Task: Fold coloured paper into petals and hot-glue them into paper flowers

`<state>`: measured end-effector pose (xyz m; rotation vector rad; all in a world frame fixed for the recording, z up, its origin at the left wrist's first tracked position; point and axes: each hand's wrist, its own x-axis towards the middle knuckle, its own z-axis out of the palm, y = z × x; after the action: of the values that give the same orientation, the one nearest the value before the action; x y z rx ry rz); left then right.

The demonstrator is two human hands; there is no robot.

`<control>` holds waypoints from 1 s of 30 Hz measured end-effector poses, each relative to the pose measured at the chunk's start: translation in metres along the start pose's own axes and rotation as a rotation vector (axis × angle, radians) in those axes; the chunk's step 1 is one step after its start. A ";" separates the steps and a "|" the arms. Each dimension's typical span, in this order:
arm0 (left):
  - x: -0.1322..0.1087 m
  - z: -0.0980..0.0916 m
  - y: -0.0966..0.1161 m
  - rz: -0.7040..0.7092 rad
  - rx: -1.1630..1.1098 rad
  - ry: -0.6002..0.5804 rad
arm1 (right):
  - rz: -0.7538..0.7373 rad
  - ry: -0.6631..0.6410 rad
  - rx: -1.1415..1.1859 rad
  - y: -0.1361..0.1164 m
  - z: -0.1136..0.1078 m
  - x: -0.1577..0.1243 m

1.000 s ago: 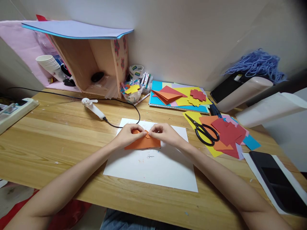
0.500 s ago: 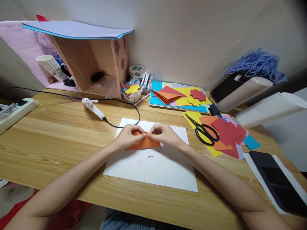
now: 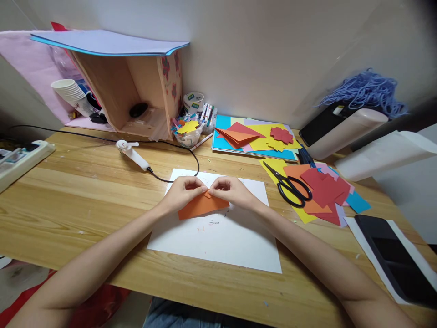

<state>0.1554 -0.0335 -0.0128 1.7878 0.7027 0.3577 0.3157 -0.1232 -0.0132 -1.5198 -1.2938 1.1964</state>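
An orange piece of folded paper is held over a white sheet in front of me. My left hand pinches its upper edge from the left, thumb and fingertips closed on it. From the right, my right hand pinches the same edge, so the two thumbs nearly meet. A small folded flap shows just below the thumb tips. The fingers behind the paper are partly hidden. Small pen marks and bits of colour dot the white sheet.
Black-handled scissors lie on coloured paper pieces at the right, near a black phone. Behind are a stack of coloured sheets, a bowl of scraps and a cardboard box. A white corded device lies at left.
The orange paper's lower edge has tilted down toward me, showing more of its face. Both thumbs have shifted slightly along the top edge, and the small flap now shows below them.
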 end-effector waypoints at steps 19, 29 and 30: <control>-0.003 0.001 0.002 -0.063 -0.132 0.005 | -0.031 0.084 0.001 0.001 0.006 0.000; 0.001 0.001 -0.005 -0.126 -0.193 0.020 | 0.069 0.185 -0.032 -0.002 -0.005 0.002; 0.001 0.002 -0.006 -0.139 -0.201 -0.018 | 0.057 0.174 -0.039 -0.002 -0.006 0.002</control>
<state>0.1559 -0.0329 -0.0193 1.5418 0.7473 0.3071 0.3210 -0.1211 -0.0100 -1.6602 -1.1717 1.0537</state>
